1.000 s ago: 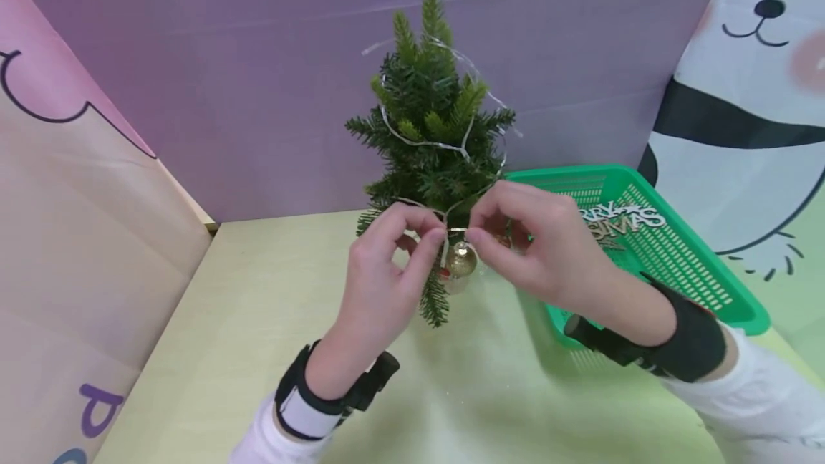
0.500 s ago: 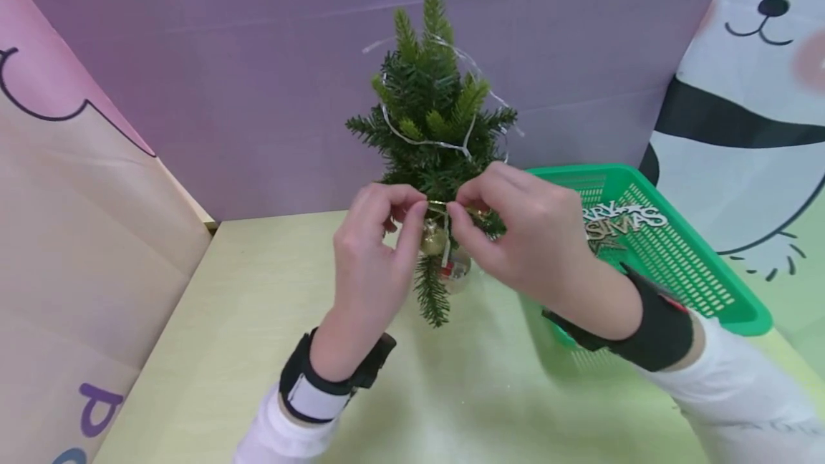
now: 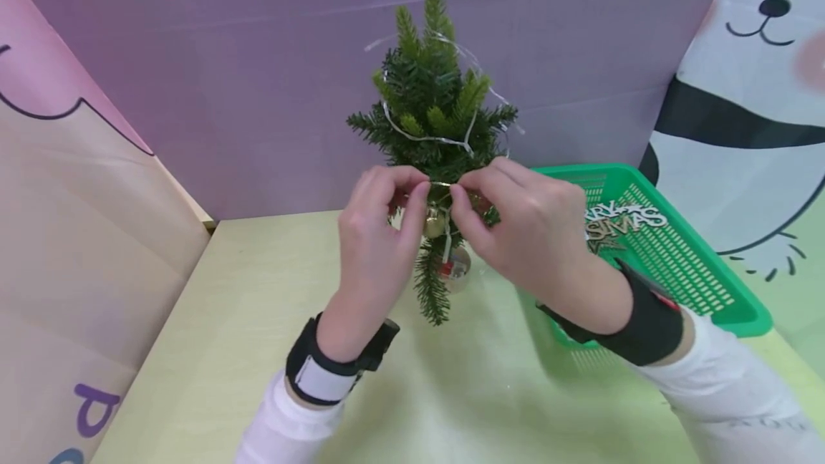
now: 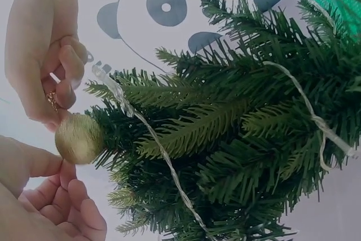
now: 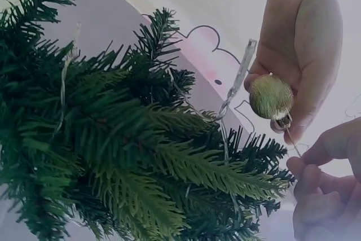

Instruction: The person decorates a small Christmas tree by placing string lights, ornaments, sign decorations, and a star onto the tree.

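A gold Christmas ball [image 3: 435, 223] hangs from a thin gold string [image 3: 441, 184], stretched short between my two hands in front of the small Christmas tree [image 3: 432, 120]. My left hand [image 3: 377, 228] pinches the string's left end with thumb and forefinger. The other end is pinched by my right hand [image 3: 528, 224]. In the right wrist view the ball [image 5: 271, 97] shows its metal cap, with the string running from it to my right fingertips. Something small and gold [image 4: 52, 101] shows at my right hand's curled fingers; its kind is unclear. Branch tips lie close beside the ball.
A clear light string [image 3: 425, 139] winds around the tree. Near the trunk's foot hangs a clear bauble [image 3: 456, 268] with red inside. A green basket [image 3: 715, 281] at the right holds "Merry Christmas" lettering [image 3: 621, 220]. Behind the tabletop [image 3: 271, 278] stands a purple backdrop [image 3: 271, 92].
Both hands have moved up and slightly left, lifting the string and ball higher against the tree. The clear bauble below shows more fully now. The grips look unchanged.
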`<move>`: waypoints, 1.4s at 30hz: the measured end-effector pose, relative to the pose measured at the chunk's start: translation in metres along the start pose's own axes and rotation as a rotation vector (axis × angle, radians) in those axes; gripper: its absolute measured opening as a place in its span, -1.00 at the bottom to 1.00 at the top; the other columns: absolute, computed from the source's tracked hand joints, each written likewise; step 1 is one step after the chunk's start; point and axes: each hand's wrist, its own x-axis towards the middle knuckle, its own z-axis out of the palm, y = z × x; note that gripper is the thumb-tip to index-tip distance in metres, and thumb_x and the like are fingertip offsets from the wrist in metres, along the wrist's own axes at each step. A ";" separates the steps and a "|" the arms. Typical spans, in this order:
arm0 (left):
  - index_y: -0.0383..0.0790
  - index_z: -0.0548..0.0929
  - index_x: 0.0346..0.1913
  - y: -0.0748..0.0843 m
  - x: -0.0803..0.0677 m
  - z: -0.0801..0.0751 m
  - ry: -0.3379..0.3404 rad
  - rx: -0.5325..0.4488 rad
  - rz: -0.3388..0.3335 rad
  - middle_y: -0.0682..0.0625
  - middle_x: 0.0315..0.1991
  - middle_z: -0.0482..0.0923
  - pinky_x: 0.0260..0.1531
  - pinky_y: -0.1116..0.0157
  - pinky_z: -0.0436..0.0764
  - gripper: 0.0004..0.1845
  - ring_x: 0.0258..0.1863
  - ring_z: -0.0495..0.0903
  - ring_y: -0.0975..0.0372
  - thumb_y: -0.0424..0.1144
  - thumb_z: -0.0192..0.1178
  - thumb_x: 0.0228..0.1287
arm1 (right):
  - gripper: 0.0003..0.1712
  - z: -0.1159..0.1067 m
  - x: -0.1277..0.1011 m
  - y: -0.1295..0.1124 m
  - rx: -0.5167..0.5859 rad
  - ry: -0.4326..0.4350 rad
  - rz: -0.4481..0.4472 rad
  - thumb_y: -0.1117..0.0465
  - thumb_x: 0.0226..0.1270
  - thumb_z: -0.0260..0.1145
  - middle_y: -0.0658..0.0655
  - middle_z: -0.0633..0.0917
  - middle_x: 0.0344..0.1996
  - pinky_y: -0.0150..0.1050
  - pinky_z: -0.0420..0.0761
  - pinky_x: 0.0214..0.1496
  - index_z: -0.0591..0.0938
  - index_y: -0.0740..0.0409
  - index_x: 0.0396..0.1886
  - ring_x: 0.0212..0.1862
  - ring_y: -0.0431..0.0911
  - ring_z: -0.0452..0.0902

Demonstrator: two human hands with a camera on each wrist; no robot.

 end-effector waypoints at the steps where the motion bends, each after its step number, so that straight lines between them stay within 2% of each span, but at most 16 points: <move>1: -0.38 0.61 -0.26 0.001 0.001 0.000 -0.001 0.002 0.001 -0.11 -0.42 0.56 -0.44 0.35 0.50 -0.90 -0.43 0.44 0.19 -0.37 0.15 0.30 | -0.78 0.000 0.000 0.000 -0.003 0.008 0.004 0.20 0.20 0.20 0.08 0.59 -0.67 -0.33 0.13 -0.79 0.68 0.21 -0.52 -0.74 -0.14 0.39; 10: -0.32 0.68 -0.21 0.002 0.011 0.004 -0.056 0.085 0.024 -0.08 -0.38 0.58 -0.38 0.39 0.50 -0.85 -0.39 0.48 0.19 -0.34 0.11 0.34 | -0.71 0.001 0.002 -0.004 -0.132 0.010 0.002 0.19 0.21 0.18 0.05 0.46 -0.83 -0.32 0.01 -0.82 0.57 0.21 -0.66 -0.85 -0.14 0.21; 15: -0.33 0.65 -0.22 0.000 0.014 0.005 -0.064 0.086 0.021 -0.08 -0.41 0.60 -0.39 0.40 0.51 -0.88 -0.39 0.49 0.18 -0.35 0.15 0.31 | -0.71 0.002 0.001 -0.005 -0.164 -0.001 0.013 0.21 0.20 0.18 0.04 0.41 -0.87 -0.32 -0.02 -0.83 0.55 0.20 -0.68 -0.88 -0.13 0.16; 20: -0.34 0.64 -0.26 -0.001 0.015 0.006 -0.047 0.099 0.024 -0.08 -0.42 0.62 -0.40 0.38 0.52 -0.91 -0.40 0.50 0.17 -0.36 0.18 0.28 | -0.68 0.006 -0.003 -0.008 -0.204 0.060 -0.003 0.23 0.21 0.22 0.06 0.40 -0.91 -0.30 0.00 -0.83 0.55 0.21 -0.73 -0.88 -0.09 0.19; 24: -0.33 0.65 -0.28 -0.004 0.016 0.005 -0.037 0.134 0.033 -0.08 -0.43 0.63 -0.41 0.37 0.51 -0.91 -0.41 0.50 0.16 -0.35 0.19 0.27 | -0.58 0.011 -0.006 -0.011 -0.253 0.092 -0.042 0.25 0.21 0.24 0.05 0.33 -0.94 -0.30 -0.01 -0.82 0.43 0.15 -0.84 -0.89 -0.08 0.16; 28: -0.31 0.66 -0.29 -0.006 0.017 0.003 -0.032 0.155 0.041 -0.07 -0.44 0.63 -0.41 0.36 0.50 -0.91 -0.42 0.49 0.15 -0.34 0.20 0.27 | -0.50 0.015 -0.008 -0.011 -0.277 0.065 -0.064 0.23 0.22 0.24 0.03 0.28 -0.95 -0.33 -0.06 -0.78 0.30 0.09 -0.88 -0.89 -0.10 0.11; 35: -0.31 0.67 -0.27 -0.013 0.018 0.003 -0.032 0.196 0.064 -0.08 -0.40 0.65 -0.39 0.35 0.50 -0.90 -0.41 0.51 0.15 -0.33 0.21 0.27 | -0.47 0.018 -0.008 -0.009 -0.282 0.037 -0.063 0.20 0.25 0.22 0.01 0.26 -0.95 -0.33 -0.08 -0.77 0.27 0.07 -0.89 -0.90 -0.12 0.06; 42: -0.32 0.67 -0.28 -0.020 0.009 0.010 -0.040 0.214 0.091 -0.10 -0.40 0.66 -0.43 0.29 0.46 -0.91 -0.45 0.50 0.12 -0.34 0.22 0.25 | -0.46 0.020 -0.013 -0.009 -0.320 0.010 -0.089 0.21 0.25 0.22 -0.01 0.21 -0.93 -0.33 -0.06 -0.77 0.23 0.04 -0.88 -0.88 -0.12 0.07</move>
